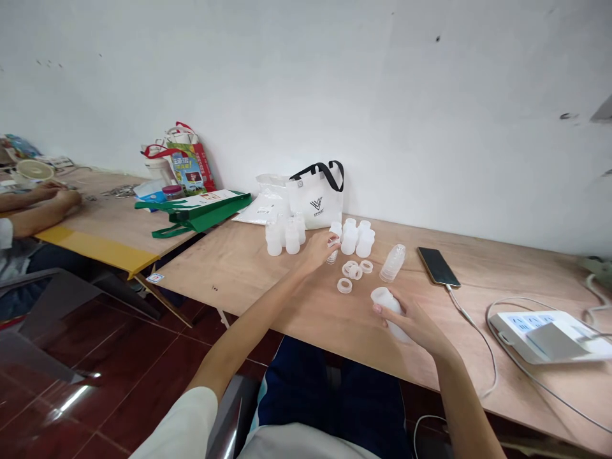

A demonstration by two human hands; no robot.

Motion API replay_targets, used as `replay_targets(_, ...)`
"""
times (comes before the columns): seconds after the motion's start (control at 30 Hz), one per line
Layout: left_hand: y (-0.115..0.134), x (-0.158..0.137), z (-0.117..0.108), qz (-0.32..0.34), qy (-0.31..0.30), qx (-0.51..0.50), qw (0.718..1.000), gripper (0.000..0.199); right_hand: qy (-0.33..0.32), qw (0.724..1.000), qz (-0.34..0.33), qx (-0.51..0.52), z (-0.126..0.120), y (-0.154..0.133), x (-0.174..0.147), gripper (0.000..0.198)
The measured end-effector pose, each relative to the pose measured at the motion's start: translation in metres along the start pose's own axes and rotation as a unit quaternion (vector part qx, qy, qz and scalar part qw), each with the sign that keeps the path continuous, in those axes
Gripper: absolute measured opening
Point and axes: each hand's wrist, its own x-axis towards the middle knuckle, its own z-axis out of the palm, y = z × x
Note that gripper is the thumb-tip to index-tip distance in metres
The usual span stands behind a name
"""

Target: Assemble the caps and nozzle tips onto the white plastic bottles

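Note:
In the head view my right hand (406, 319) is wrapped round a frosted white plastic bottle (385, 298), tilted just above or on the table. My left hand (325, 247) reaches farther forward, its fingers closed at a small clear plastic piece (333, 243) over a short stack of clear pieces (332, 257); the grip is partly hidden. Between the hands lie several translucent rings (345, 285). A leaning stack of clear plastic cups (393, 263) is beyond my right hand. Groups of frosted bottles (365, 242) stand upright on both sides of my left hand.
Behind the bottles are a white tote bag (315, 201) and a plastic package (265, 204). To the right lie a cabled phone (438, 266) and a white power strip (554, 335). A green bag (205, 213) bridges towards the left table, where another person's hands (60, 194) are working.

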Motion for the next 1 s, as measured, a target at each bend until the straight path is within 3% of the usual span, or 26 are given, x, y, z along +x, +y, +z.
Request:
replay_targets(0.37,-0.013,-0.004,0.012,-0.031,-0.008,-0.009,0.999,0.028,-0.001,1.0,0.006,0.001,0.0,0.004,0.001,0.038)
replay_targets(0.7,-0.017,-0.009,0.02,-0.072,0.029,-0.055,0.995,0.031,-0.014,1.0,0.004,0.0,0.0,0.001,0.002,0.039)
replay_targets(1.0,-0.015,-0.01,0.019,-0.049,0.042,-0.058,0.996,0.026,-0.012,1.0,-0.016,-0.009,-0.001,0.002,0.002,0.039)
